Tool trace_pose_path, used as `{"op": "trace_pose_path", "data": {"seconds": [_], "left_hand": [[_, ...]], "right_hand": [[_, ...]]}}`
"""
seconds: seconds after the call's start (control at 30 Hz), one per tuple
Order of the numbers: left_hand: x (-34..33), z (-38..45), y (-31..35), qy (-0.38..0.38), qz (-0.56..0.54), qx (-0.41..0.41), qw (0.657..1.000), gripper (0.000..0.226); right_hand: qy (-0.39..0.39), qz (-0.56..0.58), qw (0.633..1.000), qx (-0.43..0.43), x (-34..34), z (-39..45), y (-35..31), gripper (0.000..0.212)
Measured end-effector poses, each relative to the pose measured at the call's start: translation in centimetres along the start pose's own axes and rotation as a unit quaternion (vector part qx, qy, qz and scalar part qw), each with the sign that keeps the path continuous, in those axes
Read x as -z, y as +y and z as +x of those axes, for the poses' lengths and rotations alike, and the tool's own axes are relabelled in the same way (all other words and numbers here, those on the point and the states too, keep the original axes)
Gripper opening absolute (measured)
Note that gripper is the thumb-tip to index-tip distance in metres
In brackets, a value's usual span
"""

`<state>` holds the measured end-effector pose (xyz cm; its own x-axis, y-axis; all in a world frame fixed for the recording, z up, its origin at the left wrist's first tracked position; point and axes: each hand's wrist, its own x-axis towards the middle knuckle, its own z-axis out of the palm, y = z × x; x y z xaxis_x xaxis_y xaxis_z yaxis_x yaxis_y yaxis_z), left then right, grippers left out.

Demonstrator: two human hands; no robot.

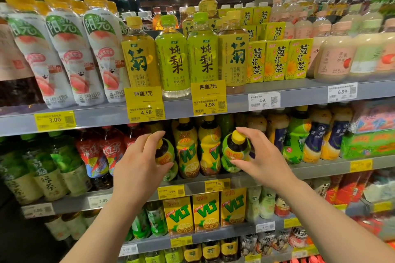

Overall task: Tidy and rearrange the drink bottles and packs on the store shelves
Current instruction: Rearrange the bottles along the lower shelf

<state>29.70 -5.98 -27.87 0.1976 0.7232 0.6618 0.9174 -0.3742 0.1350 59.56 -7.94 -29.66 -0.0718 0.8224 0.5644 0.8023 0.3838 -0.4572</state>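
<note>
Both hands reach into the middle shelf (pixel 241 180). My left hand (pixel 140 161) grips a green-labelled tea bottle (pixel 166 157) with a yellow cap, its fingers curled round the neck and shoulder. My right hand (pixel 261 157) holds a second green-labelled bottle (pixel 234 151) with a yellow cap, thumb in front and fingers behind it. This bottle leans forward toward me. Between the two stand two yellow lemon tea bottles (pixel 197 149), upright on the shelf.
The upper shelf (pixel 299 94) carries yellow-green tea bottles (pixel 172 57), peach drink bottles (pixel 64 53) and yellow cartons (pixel 275 60). Red-labelled bottles (pixel 102 151) stand left of my hands, green and blue ones (pixel 307 139) to the right. Yellow lemon tea cartons (pixel 205 212) fill the shelf below.
</note>
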Motion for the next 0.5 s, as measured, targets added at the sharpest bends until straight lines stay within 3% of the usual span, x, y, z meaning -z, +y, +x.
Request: {"op": "trace_pose_path", "data": {"seconds": [0.5], "left_hand": [[2.6, 0.8, -0.8, -0.022, -0.027, 0.030, 0.999, 0.092]], "right_hand": [[0.024, 0.033, 0.999, -0.007, 1.8, 0.8, -1.2, 0.086]]}}
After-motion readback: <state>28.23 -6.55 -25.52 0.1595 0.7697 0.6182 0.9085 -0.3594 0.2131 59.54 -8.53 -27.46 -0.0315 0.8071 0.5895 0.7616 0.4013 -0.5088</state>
